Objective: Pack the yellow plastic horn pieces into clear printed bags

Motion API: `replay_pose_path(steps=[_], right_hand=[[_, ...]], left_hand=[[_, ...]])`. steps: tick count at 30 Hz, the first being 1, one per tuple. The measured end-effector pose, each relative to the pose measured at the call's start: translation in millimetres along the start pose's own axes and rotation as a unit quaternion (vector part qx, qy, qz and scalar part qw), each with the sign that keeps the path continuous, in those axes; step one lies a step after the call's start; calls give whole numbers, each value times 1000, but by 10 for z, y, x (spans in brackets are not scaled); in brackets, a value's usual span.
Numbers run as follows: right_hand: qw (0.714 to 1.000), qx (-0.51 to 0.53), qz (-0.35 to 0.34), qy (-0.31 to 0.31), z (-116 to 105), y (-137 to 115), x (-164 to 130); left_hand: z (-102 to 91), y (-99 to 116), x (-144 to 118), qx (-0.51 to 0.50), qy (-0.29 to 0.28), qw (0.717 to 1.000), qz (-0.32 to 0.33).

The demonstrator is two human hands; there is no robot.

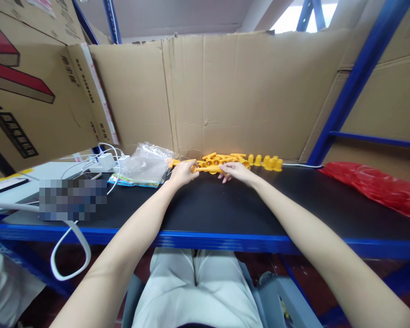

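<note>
White chargers (106, 161) and cables far left; clear plastic bag (146, 165) beside. Left hand (183, 173) closed on yellow plastic pieces (214, 163) at back of black tabletop (205, 209), against cardboard wall (225, 91). Right hand (235, 171) fingers flat, resting on same pile. Yellow cups (269, 162) just right. Red bag (376, 187) far right.

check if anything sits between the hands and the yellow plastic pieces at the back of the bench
Nothing visible does. The left hand and right hand both already rest on the cluster of yellow plastic pieces. The clear plastic bag lies off to the left, and the red bag far right.
</note>
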State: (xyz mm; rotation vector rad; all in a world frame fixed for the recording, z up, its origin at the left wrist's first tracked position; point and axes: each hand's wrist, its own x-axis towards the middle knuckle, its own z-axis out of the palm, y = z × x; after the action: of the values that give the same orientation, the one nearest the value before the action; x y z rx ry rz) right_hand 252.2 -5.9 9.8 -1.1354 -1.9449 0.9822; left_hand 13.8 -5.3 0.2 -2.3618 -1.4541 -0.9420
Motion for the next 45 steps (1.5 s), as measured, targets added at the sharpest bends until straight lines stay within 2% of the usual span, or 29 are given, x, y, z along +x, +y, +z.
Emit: replay_pose_path(steps=[4,9,17,23,31,45], right_hand=[[1000,7,10,-6,-1,26,7],[999,27,-18,-8,-33,115,36],[999,44,-3,-5,34,-20,-19],[1000,28,6,2,42,0,-1],[998,37,-45,21,18,66,27],[998,54,4,19,67,4,2]], left_hand=[[7,-13,5,0,-1,1000,2],[-1,-5,4,-2,-4,1000,-3],[-16,7,1,-4,-7,1000,-4],[-2,-15,8,-2,-6,1000,-6],[-6,-3,7,-5,-7,1000,-5],[-38,50,2,-9,-10,1000,-7]])
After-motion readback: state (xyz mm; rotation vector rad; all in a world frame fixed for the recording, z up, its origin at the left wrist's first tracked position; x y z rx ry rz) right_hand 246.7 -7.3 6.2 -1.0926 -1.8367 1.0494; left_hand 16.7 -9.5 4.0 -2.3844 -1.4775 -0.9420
